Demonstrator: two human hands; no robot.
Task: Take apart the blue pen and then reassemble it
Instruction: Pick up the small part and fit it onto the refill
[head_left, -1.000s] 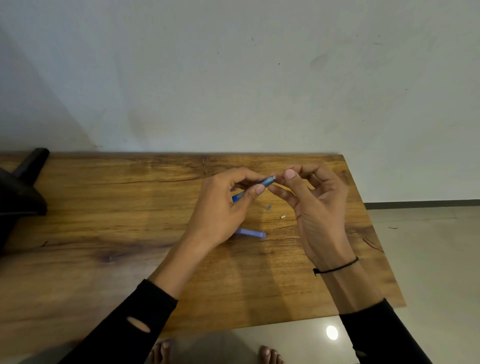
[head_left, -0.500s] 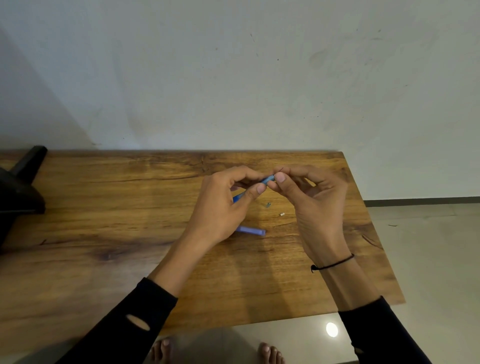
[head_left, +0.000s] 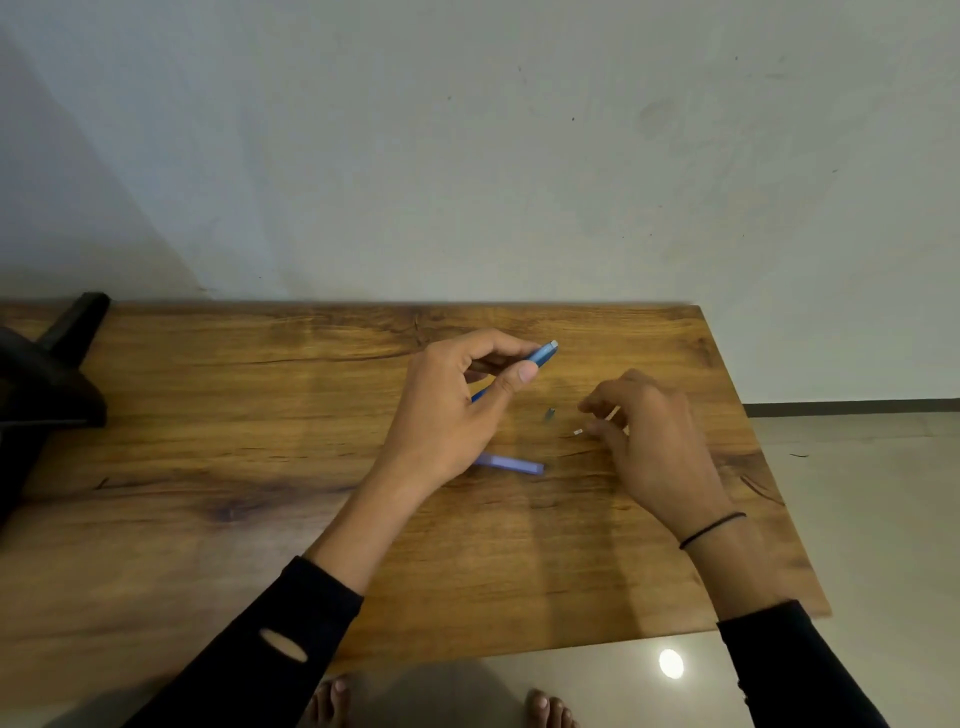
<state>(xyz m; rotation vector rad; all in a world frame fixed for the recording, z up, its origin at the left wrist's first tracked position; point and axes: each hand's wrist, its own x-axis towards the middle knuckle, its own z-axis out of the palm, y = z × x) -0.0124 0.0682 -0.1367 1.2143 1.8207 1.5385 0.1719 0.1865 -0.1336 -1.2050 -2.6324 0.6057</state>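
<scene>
we count 2 hands (head_left: 447, 415) | 1 blue pen barrel (head_left: 540, 356) | 1 lilac pen cap (head_left: 511, 463) | 2 small loose parts (head_left: 549, 413) | 1 wooden table (head_left: 208, 415) | 1 wristband (head_left: 711, 529) | 2 bare feet (head_left: 332, 701)

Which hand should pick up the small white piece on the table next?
Right. The right hand is free and hovers beside the white piece, fingertips nearly on it; the left hand is busy holding the pen barrel.

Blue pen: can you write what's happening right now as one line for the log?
left hand: holds blue pen barrel | right hand: reaching toward small white part | pen cap: on table
</scene>
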